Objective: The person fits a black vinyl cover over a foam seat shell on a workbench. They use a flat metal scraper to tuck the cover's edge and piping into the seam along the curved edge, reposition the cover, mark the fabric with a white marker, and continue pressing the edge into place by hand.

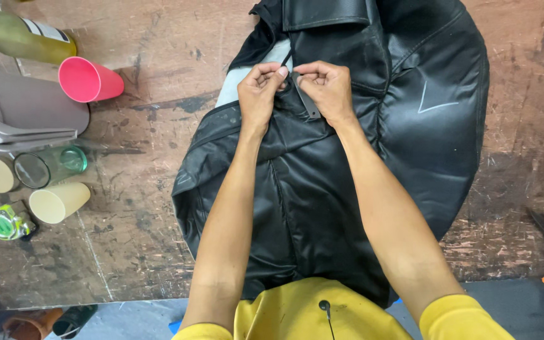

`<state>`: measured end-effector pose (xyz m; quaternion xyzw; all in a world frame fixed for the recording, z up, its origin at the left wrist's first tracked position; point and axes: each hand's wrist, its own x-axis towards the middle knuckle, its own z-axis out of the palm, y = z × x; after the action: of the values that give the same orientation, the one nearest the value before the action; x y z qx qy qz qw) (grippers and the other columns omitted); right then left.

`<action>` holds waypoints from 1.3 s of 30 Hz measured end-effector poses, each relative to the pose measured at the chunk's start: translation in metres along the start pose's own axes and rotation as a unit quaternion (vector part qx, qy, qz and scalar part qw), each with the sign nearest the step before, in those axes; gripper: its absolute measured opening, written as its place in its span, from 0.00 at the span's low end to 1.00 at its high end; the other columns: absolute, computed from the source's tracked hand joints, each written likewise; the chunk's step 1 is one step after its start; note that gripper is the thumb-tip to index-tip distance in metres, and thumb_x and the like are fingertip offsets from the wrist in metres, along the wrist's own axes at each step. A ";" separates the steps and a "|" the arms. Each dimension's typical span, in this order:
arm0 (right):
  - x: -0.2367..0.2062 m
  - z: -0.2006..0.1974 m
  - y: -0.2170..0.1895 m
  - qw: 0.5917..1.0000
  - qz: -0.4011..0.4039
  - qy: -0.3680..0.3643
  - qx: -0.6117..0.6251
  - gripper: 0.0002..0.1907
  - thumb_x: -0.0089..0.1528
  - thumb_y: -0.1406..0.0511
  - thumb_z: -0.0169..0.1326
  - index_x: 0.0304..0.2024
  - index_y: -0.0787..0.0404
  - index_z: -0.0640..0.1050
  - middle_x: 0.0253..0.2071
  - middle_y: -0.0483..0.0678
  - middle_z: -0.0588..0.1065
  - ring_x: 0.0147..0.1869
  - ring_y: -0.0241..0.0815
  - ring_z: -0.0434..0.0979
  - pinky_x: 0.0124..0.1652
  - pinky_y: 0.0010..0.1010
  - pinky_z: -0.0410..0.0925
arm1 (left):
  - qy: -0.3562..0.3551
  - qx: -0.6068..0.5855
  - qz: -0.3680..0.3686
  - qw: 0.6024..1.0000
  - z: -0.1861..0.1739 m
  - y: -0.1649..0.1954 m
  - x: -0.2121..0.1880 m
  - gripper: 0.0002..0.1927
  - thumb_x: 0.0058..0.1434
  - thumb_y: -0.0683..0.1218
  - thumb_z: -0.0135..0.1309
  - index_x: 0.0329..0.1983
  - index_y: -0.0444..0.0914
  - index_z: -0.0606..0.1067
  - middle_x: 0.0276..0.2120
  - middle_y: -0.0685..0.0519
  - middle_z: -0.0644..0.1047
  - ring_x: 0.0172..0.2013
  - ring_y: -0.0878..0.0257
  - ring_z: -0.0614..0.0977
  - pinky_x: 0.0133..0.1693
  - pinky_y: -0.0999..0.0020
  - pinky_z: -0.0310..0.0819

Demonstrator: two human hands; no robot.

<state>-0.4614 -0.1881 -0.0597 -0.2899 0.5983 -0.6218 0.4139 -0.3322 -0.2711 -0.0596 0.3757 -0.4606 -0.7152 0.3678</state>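
Black faux-leather cover (322, 208), shiny and wrinkled, is spread over the worn brown counter (140, 245) right under both arms. The left hand (258, 88) and right hand (327, 85) sit side by side near its far end, fingertips almost touching, each one pinched shut on the cover's material around a thin black strap or cord (286, 60). A grey strip (308, 104) hangs just below the right hand. A white chalk mark (432, 104) is further out to the right. Way off to the left of the left hand: a pink cup (89, 80), a yellowish bottle (20, 36), a green glass (51, 165) and a cream cup (60, 201).
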 end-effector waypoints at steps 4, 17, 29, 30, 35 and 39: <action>0.003 0.001 0.004 1.000 -0.005 0.002 -0.018 0.10 0.60 0.75 0.60 0.44 0.69 0.83 0.33 0.41 0.80 0.34 0.24 0.75 0.36 0.16 0.70 | -0.007 -0.012 -0.008 1.000 -0.001 -0.002 0.001 0.08 0.64 0.39 0.63 0.44 0.31 0.79 0.33 0.54 0.81 0.32 0.71 0.78 0.37 0.77 0.72; 0.005 0.006 0.006 0.999 0.008 -0.008 0.043 0.11 0.61 0.75 0.60 0.46 0.71 0.83 0.34 0.43 0.80 0.35 0.27 0.77 0.38 0.17 0.71 | -0.018 -0.106 -0.039 0.993 -0.012 0.001 0.002 0.10 0.64 0.39 0.62 0.46 0.30 0.78 0.32 0.56 0.79 0.31 0.72 0.76 0.36 0.78 0.69; 0.006 0.011 0.013 1.000 0.001 -0.004 0.022 0.11 0.61 0.75 0.62 0.46 0.69 0.83 0.33 0.41 0.79 0.34 0.25 0.75 0.36 0.16 0.70 | -0.019 -0.195 -0.043 0.980 -0.017 -0.002 0.006 0.09 0.66 0.39 0.60 0.47 0.30 0.78 0.35 0.53 0.79 0.33 0.68 0.75 0.38 0.72 0.70; 0.007 0.011 0.015 1.000 -0.006 0.001 0.016 0.11 0.61 0.75 0.62 0.46 0.70 0.84 0.33 0.41 0.78 0.34 0.25 0.74 0.36 0.17 0.69 | -0.013 -0.195 -0.039 0.980 -0.018 -0.003 0.006 0.09 0.66 0.39 0.60 0.47 0.30 0.78 0.35 0.53 0.79 0.33 0.68 0.75 0.38 0.72 0.70; 0.008 0.008 0.025 0.999 0.015 0.007 0.044 0.09 0.61 0.75 0.61 0.45 0.69 0.83 0.32 0.40 0.79 0.35 0.25 0.76 0.37 0.17 0.70 | -0.020 -0.246 -0.034 0.968 -0.026 -0.012 0.009 0.08 0.68 0.40 0.59 0.46 0.30 0.78 0.34 0.53 0.77 0.33 0.67 0.74 0.38 0.70 0.71; 0.008 0.000 0.034 0.996 -0.006 0.024 0.088 0.10 0.61 0.75 0.60 0.45 0.70 0.82 0.34 0.41 0.79 0.36 0.26 0.76 0.39 0.17 0.69 | 0.010 -0.183 -0.024 0.983 -0.025 -0.016 0.013 0.09 0.64 0.40 0.61 0.46 0.32 0.77 0.35 0.54 0.78 0.32 0.68 0.76 0.36 0.71 0.71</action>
<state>-0.4599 -0.1931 -0.0939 -0.2409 0.5493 -0.6813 0.4196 -0.3192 -0.2876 -0.0844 0.3204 -0.3091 -0.7922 0.4173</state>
